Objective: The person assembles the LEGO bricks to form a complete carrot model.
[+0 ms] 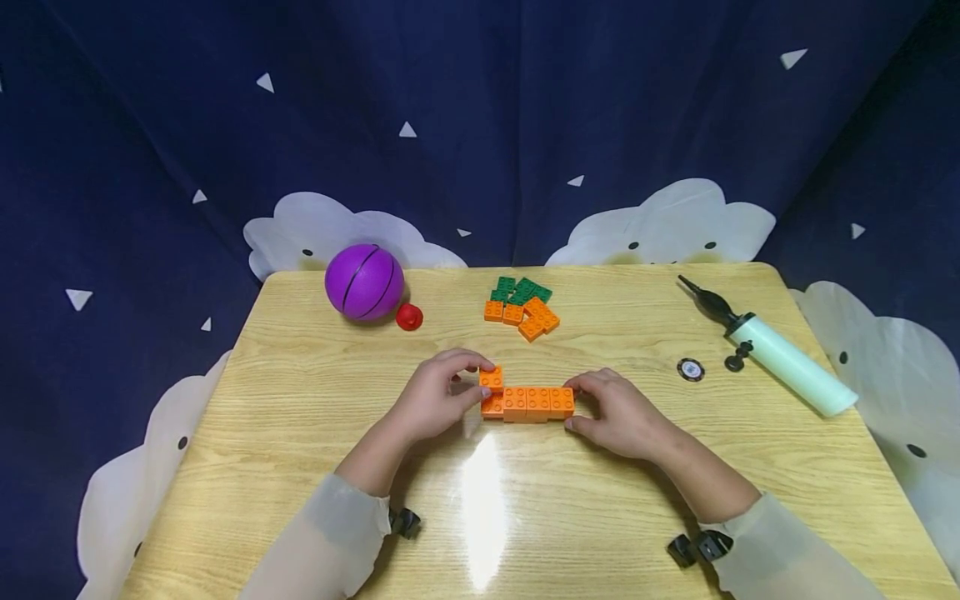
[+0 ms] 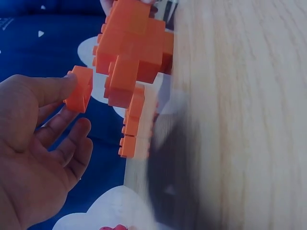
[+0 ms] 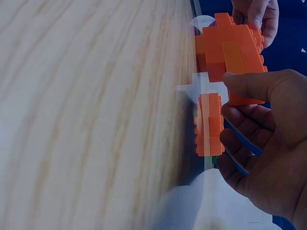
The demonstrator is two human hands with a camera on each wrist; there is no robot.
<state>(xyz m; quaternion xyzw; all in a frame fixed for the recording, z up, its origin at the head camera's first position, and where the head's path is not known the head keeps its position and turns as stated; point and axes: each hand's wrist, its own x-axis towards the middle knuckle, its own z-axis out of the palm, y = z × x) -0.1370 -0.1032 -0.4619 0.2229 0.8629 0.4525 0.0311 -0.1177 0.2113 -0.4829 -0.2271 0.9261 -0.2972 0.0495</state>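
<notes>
Near edge of the wooden table (image 1: 300,467): bare wood with a light glare between the two forearms, sleeves at the bottom corners. Open room left and right of the arms, out to both side edges.

Mid-table, centre: orange block row (image 1: 528,403), lying flat, long side running left-right. Left hand (image 1: 435,400) at its left end, fingers curled, thumb and fingertips pinching a single orange brick (image 1: 491,379) that sits at the row's left end, on its far side. Left wrist view shows that brick (image 2: 80,89) against the thumb tip, just beside the bigger orange build (image 2: 132,57); whether it is pressed home, cannot tell. Right hand (image 1: 618,414) at the row's right end, fingers curled round it, thumb on the near face, gripping. Right wrist view: thumb and fingers (image 3: 254,120) wrapped on the orange end, other hand visible beyond.

Right of the hands, apart: small round black-and-white disc (image 1: 691,369), then a pale green hand pump (image 1: 780,358) with black nozzle, lying diagonal toward the right edge.

Far centre: loose pile of orange and green bricks (image 1: 521,305), well apart from the row, bare wood between. Far left: purple ball (image 1: 364,282) with a small red piece (image 1: 409,317) touching its right side, near the far edge. Behind, dark blue cloth backdrop (image 1: 480,108) with white clouds.
</notes>
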